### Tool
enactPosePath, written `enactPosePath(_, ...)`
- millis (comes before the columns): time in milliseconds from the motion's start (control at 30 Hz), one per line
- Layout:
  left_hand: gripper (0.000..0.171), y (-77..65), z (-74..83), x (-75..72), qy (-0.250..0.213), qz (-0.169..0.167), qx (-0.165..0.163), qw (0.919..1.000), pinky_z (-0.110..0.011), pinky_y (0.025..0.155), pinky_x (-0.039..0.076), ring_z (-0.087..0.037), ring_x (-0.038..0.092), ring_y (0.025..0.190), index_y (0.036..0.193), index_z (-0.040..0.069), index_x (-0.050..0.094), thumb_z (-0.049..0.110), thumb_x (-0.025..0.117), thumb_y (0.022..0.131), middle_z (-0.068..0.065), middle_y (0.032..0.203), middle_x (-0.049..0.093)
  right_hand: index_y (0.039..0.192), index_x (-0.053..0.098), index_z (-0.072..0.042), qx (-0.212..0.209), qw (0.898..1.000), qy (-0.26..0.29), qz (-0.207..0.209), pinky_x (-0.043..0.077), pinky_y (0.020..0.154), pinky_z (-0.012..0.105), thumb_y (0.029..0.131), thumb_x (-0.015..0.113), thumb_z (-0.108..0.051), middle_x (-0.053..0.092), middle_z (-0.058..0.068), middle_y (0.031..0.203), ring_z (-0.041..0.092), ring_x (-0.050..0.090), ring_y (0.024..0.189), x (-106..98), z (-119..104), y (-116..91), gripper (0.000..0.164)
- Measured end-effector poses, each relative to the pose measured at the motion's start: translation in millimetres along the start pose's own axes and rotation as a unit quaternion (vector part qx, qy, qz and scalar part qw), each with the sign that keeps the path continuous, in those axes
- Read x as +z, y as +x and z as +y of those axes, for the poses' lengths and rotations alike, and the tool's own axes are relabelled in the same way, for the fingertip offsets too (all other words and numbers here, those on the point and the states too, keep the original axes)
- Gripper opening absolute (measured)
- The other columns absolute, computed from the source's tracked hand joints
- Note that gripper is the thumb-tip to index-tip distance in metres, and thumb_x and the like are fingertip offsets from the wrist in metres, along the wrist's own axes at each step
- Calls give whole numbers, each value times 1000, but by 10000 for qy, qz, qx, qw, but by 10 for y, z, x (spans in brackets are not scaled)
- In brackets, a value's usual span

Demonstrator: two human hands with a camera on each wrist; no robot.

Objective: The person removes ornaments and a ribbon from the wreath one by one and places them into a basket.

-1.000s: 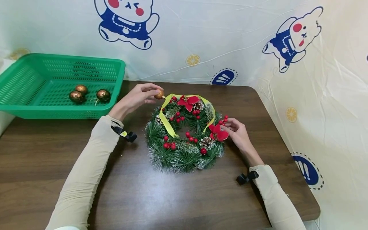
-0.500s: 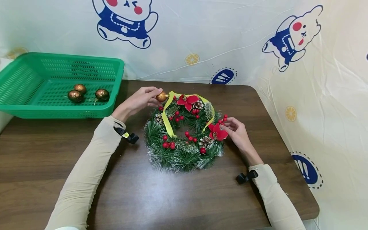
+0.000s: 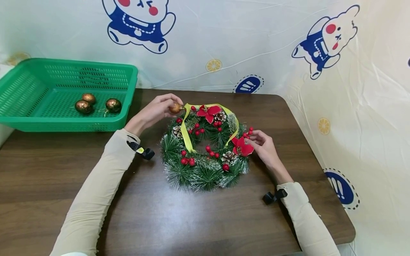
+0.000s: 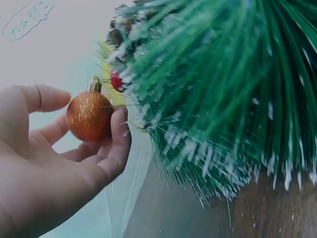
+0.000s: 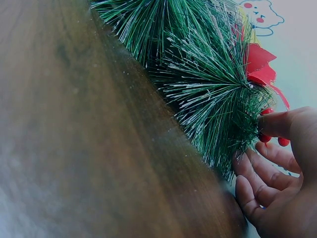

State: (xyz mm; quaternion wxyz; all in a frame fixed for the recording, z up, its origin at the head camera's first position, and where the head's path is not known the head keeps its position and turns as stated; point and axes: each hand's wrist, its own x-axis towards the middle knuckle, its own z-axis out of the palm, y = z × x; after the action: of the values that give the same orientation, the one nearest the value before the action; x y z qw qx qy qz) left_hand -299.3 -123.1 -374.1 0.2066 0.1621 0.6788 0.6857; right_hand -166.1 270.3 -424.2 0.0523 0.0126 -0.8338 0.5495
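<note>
My left hand [image 3: 157, 109] pinches a copper-orange glitter Christmas ball [image 4: 89, 116] between thumb and fingers, with its small gold cap [image 4: 95, 85] uppermost in the left wrist view. In the head view the ball is at the upper left of a green Christmas wreath [image 3: 206, 177], close beside its yellow ribbon [image 3: 185, 137]. Frosted needles, pine cones [image 3: 229, 157], red berries [image 3: 187, 161] and red poinsettia flowers [image 3: 242, 147] decorate the wreath. My right hand [image 3: 265, 147] grips the wreath's right edge, thumb at the red berries [image 5: 265, 138] and fingers around the needles.
A green plastic basket [image 3: 64, 125] stands at the back left of the brown wooden table [image 3: 179, 227]. Inside it lie three copper-coloured balls [image 3: 84, 106]. A pale curtain [image 3: 256, 42] with printed bears hangs behind and along the right side.
My left hand has brought the ball rightward and slightly nearer to the wreath, then drawn it back a little left. The right hand has kept its hold in place.
</note>
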Motion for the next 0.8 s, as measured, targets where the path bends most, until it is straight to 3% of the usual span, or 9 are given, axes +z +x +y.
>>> enactPosePath(133,23,12,-26,21,720,183,55,9972,-40,80,54,-33,59,96,114,-4,58,8,45,99,-16,109,56,117,63,4,48,10000,-10,-38,52,75,17,92,71,-12,65,18,105,12,63,84,2,-5,3,30)
enactPosePath(267,20,7,-44,37,1437,230,214,9891,-39,70,50,-31,54,80,108,-3,61,16,56,102,-17,95,59,118,62,7,91,9999,36,-103,51,75,17,93,70,-10,64,23,107,10,63,83,-4,-64,-9,31)
enactPosePath(433,22,-12,-27,61,2457,197,505,9678,-37,68,49,-32,56,81,107,4,70,23,64,98,-12,98,67,117,60,12,30,9999,-11,-147,51,75,16,93,68,-4,63,27,107,9,62,83,13,-278,-77,30)
enactPosePath(533,24,-23,-5,92,2980,251,560,9526,-33,70,47,-25,58,82,109,7,74,26,64,98,-10,102,70,117,60,12,38,9999,-2,-125,51,75,16,93,68,-4,63,27,107,11,62,84,11,-245,-65,31)
enactPosePath(667,23,-33,9,144,3342,335,570,9402,-33,70,44,-21,56,79,107,7,76,22,63,98,-10,101,72,118,61,8,66,9999,34,-86,51,76,16,93,70,-8,64,23,107,12,63,85,1,-79,-11,31)
enactPosePath(800,18,-35,6,189,3406,461,602,9372,-35,70,42,-23,53,76,100,6,77,16,63,96,-10,96,72,118,62,5,33,10000,-17,-59,51,77,17,93,71,-12,64,20,106,12,63,85,4,-16,2,31)
